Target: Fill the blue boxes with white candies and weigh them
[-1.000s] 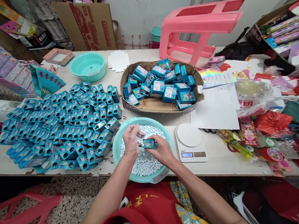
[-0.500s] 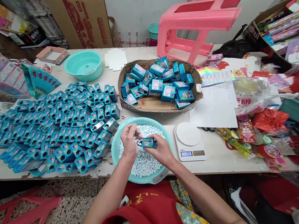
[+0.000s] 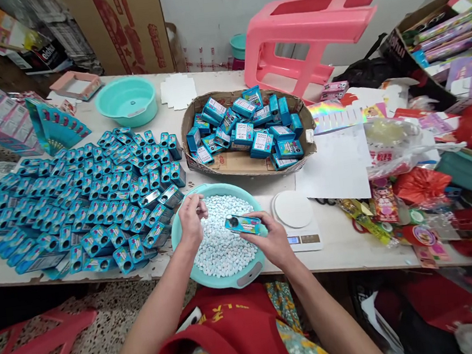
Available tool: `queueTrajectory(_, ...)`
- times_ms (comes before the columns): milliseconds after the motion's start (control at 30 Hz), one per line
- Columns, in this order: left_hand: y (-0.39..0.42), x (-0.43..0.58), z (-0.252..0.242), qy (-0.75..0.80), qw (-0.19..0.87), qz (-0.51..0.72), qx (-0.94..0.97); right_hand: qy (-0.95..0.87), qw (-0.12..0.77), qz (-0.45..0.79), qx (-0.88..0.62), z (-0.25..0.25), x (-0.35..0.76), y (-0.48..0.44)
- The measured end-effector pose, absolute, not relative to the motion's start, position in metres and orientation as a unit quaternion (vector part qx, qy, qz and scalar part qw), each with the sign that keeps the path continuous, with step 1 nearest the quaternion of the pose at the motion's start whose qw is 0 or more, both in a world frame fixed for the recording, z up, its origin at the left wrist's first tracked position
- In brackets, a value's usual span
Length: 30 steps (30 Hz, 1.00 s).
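Two bare hands work over a round turquoise basin [image 3: 214, 282] that sits at the near edge of the table [image 3: 350, 246], about midway along it, its rim reaching that edge. Small pale pellets [image 3: 223, 258] cover the bottom of it. From where I stand, the right hand [image 3: 274, 242] has a little blue box [image 3: 248, 225] pinched between thumb and fingers, held tilted above the basin's right part, with the dark round hole at one end turned toward the other hand. The left hand [image 3: 192, 219] hangs over the basin's left side, fingers curled in and the gap between the tips narrow; I cannot tell whether a pellet is caught in them.

Just right of the basin, near the same edge, stands a white kitchen scale [image 3: 294, 211], partly behind the right hand. Dozens of similar blue boxes [image 3: 111, 205] crowd the table's left half, many standing with their round holes upward. Behind the basin, toward the far edge, a low cardboard tray [image 3: 235, 167] holds a loose heap of blue packs [image 3: 243, 133]. Another turquoise basin [image 3: 114, 104] rests near the far left corner, and a pink stool [image 3: 308, 28] lies on its side along the far edge, right of the middle. White paper [image 3: 331, 166] is spread to the right of the tray.
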<state>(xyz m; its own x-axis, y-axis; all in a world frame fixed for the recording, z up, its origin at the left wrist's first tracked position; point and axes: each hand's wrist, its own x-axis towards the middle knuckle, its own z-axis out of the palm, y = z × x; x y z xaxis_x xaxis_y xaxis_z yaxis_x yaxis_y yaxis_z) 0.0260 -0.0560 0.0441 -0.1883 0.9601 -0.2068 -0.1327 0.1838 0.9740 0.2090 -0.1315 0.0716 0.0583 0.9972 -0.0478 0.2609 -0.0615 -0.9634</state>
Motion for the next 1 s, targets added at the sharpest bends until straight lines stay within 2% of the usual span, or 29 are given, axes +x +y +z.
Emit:
queueTrajectory(67,-0.052,0.023,0.016,0.629,0.435,0.406,0.500,-0.515,0.442,0.435,-0.592,0.073,0.220,-0.137)
queueTrajectory(167,-0.055,0.039,-0.017,0.641,0.329,0.264,0.641,-0.511,0.445,0.432,-0.595,0.073,0.229,-0.139)
queueTrajectory(300,-0.081,0.067,-0.028,0.609,0.222,0.099,0.755,-0.499,0.478,0.405,-0.598,0.075,0.230,-0.136)
queueTrajectory(467,-0.114,0.054,-0.028,0.525,0.196,0.051,0.827,-0.494,0.451,0.404,-0.624,0.072,0.228,-0.134)
queueTrajectory(567,-0.113,0.038,-0.033,0.580,0.250,0.109,0.768,-0.483,0.441,0.403,-0.639,0.065,0.228,-0.138)
queueTrajectory(733,-0.089,0.035,-0.011,0.640,0.463,0.381,0.481,-0.512,0.416,0.389,-0.643,0.051,0.226,-0.144)
queueTrajectory(867,-0.083,0.044,0.037,0.530,0.631,0.489,0.285,-0.560,0.396,0.361,-0.632,0.046,0.214,-0.144)
queueTrajectory(1000,-0.085,0.053,0.068,0.431,0.674,0.557,0.224,-0.613,0.364,0.345,-0.611,0.046,0.199,-0.141)
